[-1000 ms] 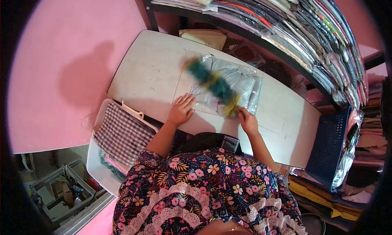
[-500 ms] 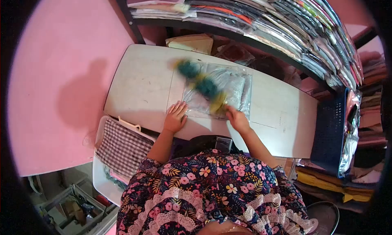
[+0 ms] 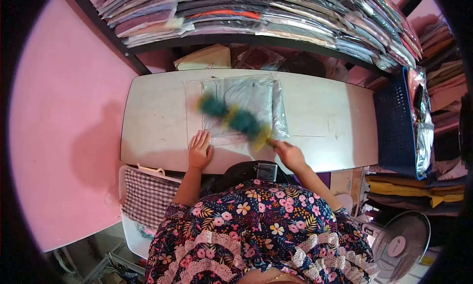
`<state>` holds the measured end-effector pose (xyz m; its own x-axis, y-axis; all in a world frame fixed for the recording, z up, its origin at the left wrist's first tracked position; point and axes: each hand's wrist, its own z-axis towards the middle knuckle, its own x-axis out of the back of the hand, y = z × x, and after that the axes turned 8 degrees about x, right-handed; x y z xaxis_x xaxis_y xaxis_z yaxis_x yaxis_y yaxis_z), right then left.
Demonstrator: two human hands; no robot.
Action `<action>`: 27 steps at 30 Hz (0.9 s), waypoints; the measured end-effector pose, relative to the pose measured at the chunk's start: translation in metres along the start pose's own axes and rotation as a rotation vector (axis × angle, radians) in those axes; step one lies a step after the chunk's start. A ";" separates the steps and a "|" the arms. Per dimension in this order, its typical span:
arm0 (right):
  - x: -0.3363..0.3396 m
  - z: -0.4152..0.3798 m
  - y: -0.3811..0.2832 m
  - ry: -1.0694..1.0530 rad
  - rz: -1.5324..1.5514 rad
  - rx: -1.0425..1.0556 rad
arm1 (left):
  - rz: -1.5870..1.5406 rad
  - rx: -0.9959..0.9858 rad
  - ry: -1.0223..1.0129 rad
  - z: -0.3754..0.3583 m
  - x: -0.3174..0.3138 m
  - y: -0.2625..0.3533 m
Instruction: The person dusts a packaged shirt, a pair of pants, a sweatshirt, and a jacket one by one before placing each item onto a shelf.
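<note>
Right hand: I see the right hand [image 3: 289, 155] clenched, its fingers grasping the handle of a feather duster [image 3: 234, 120] at the near end
Duster: from the right fingers it slants away to the far left, over the packet; green and yellow bands, too blurred for me to tell whether it touches the film
Left hand: I see the left hand [image 3: 200, 151] released and palm down, fingers laid flat and a little apart; fingertips at the near left corner of the packet
Packet: a clear plastic packet [image 3: 253, 94] with grey contents lies flat just beyond the fingers of both hands, spanning the gap between them
Table: the pale table [image 3: 325, 106] runs under both sets of fingers and out past them on either side
Beyond the fingers: shelved stacks of wrapped cloth [image 3: 221, 17]; under them a cream bag [image 3: 204, 57], past the packet
Right of the right fingers: a dark blue basket [image 3: 399, 126], well apart; nearer my side, a fan [image 3: 401, 247]
Left of the left fingers, and nearer: a white bin [image 3: 138, 237] with a checked cloth [image 3: 148, 193] in it
</note>
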<state>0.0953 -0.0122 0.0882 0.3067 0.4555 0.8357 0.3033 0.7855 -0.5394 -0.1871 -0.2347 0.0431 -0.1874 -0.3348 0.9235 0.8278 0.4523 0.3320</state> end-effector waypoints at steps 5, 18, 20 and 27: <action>-0.009 -0.016 0.030 0.190 -0.100 -0.298 | 0.011 -0.003 0.000 -0.004 -0.001 -0.005; -0.017 -0.047 0.007 0.059 0.054 -0.207 | 0.012 0.005 -0.021 -0.003 0.000 -0.007; -0.019 -0.041 0.016 0.257 0.206 -0.403 | 0.000 0.004 -0.008 -0.003 -0.001 -0.006; -0.021 -0.060 0.018 0.064 0.157 -0.107 | 0.000 0.008 0.000 -0.005 -0.005 -0.012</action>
<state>0.1484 -0.0324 0.0548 0.4140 0.5386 0.7338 0.3405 0.6560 -0.6736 -0.1933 -0.2426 0.0332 -0.1880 -0.3346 0.9234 0.8233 0.4590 0.3339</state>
